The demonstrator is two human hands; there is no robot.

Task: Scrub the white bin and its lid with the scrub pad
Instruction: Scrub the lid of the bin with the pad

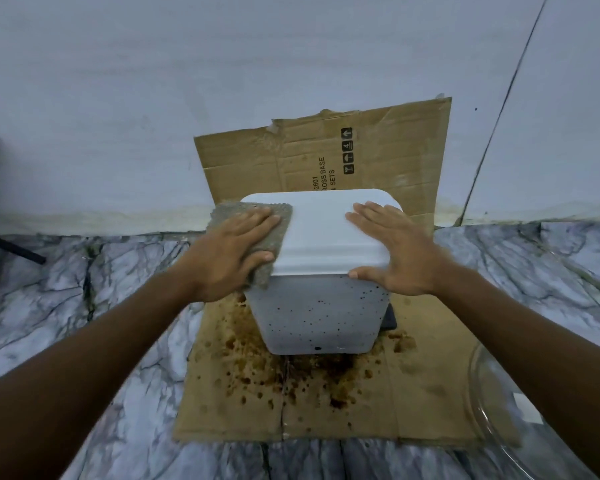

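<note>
A white bin stands on stained cardboard, its front wall speckled with dark spots. Its white lid sits closed on top. A grey-brown scrub pad lies draped over the lid's left edge and corner. My left hand presses flat on the pad with straight fingers, thumb along the lid's front left corner. My right hand rests flat on the lid's right side, fingers spread, thumb against the lid's front rim.
The cardboard sheet covers a marbled floor and bends up against a pale wall. Brown stains spread before the bin. A clear glass bowl rim shows at the lower right. A dark object sits behind the bin's right side.
</note>
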